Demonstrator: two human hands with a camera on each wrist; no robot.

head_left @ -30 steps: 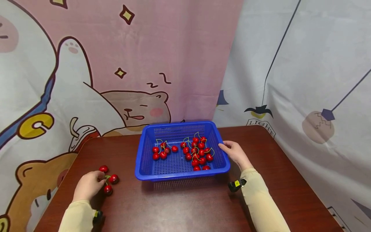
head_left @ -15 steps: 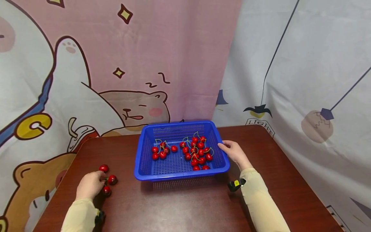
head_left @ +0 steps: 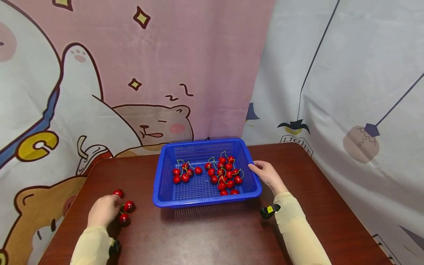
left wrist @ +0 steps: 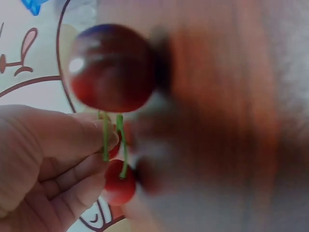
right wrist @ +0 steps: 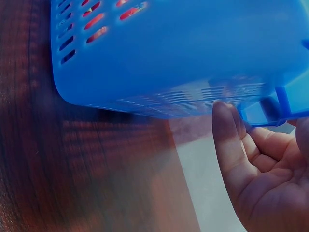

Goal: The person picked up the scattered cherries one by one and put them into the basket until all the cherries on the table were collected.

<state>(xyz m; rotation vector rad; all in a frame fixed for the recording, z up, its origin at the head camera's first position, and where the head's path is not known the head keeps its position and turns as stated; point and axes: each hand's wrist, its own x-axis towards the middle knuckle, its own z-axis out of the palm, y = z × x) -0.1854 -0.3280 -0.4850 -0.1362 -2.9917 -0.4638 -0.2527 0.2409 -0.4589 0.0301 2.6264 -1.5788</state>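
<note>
At the left of the table my left hand [head_left: 104, 210] pinches the thin green stems [left wrist: 122, 145] of cherries between thumb and fingers. Two of these cherries [head_left: 129, 206] lie just right of the fingertips, low over or on the wood; I cannot tell which. A separate-looking red cherry [head_left: 118, 193] sits just beyond the hand, partly covered by it. In the left wrist view one dark red cherry [left wrist: 113, 67] looms large and blurred. My right hand [head_left: 269, 176] grips the right rim of the blue plastic basket [head_left: 208, 202], its fingers curled at the rim's underside [right wrist: 263, 113].
Inside the basket lie two groups of red cherries with green stems, a smaller one [head_left: 185, 177] left and a larger one [head_left: 228, 175] right. The brown wooden table [head_left: 198, 235] ends at a printed cloth [head_left: 212, 73] behind and at the sides.
My left hand has shifted slightly right, and the pinched cherries have moved a little with it. The right hand stays on the basket rim, and the basket holds its place.
</note>
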